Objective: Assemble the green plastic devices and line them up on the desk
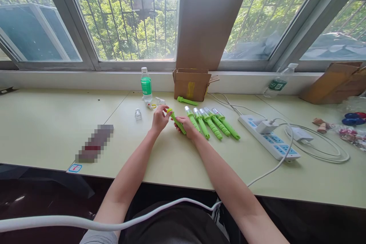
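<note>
Green plastic tube (178, 124) mid-frame, tilted, between both hands. Left hand (159, 119) pinches its yellow-ringed upper end with fingertips; right hand (188, 126) grips the lower shaft. Five clear-topped green sticks (213, 127) just right; clear plastic cap (138, 114) further left.

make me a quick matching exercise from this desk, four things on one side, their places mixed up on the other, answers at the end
1. green stick with yellow ring
2. clear cap
3. power strip
4. box with yellow mark

A. behind a loose green stick
B. holding a white adapter
C. in the left hand and right hand
D. left of both hands

Pairs: 1-C, 2-D, 3-B, 4-A
</note>
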{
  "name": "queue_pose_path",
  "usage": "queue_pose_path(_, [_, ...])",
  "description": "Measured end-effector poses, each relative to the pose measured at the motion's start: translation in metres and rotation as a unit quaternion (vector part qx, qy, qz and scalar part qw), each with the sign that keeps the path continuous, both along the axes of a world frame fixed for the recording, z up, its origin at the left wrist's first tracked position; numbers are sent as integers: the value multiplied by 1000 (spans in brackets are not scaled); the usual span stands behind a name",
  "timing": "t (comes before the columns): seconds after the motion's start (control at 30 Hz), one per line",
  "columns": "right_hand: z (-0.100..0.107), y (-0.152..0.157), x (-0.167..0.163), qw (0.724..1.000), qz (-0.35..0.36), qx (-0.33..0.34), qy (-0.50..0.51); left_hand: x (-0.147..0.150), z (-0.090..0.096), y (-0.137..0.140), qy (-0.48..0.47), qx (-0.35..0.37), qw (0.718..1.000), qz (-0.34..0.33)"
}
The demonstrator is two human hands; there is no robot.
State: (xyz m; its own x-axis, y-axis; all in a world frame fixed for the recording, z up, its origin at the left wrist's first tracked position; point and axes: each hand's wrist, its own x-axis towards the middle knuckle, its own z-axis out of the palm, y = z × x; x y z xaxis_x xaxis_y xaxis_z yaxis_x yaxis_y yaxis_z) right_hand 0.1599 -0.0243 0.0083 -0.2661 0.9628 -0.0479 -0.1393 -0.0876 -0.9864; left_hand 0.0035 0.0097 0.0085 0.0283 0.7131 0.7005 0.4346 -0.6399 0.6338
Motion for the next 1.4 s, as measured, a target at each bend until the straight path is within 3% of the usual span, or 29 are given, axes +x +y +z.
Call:
queue_pose_path(0.33, [-1,5,2,998,-10,-32,52,5,-2,-7,14,1,1000,5])
queue_pose_path(0.93, [0,2,4,998,-2,-34,45,0,-5,1,-5,-31,999,-7])
queue_pose_path(1.4, [2,2,3,998,6,-32,61,6,0,-4,-14,-6,1000,0])
